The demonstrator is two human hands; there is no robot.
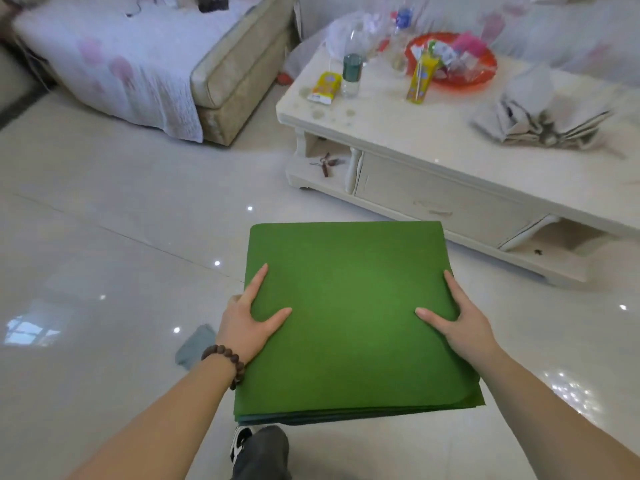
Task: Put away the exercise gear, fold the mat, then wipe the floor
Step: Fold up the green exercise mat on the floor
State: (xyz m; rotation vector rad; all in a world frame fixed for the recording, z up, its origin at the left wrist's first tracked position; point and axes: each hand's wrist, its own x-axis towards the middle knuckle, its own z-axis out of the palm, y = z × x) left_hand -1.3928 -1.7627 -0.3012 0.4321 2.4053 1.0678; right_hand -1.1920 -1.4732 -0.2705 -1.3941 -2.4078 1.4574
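1. Both hands grip the folded green mat (349, 317): my left hand (247, 322) on its left edge, my right hand (457, 318) on its right edge.
2. Mat is held above the floor (104, 237), near the worktop (433, 133).
3. Packet writing on that worktop is too blurred to read.

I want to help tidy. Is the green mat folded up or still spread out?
Folded. The green mat is a square stack, layered edges showing along its near side, gripped at both sides by the left hand and right hand.
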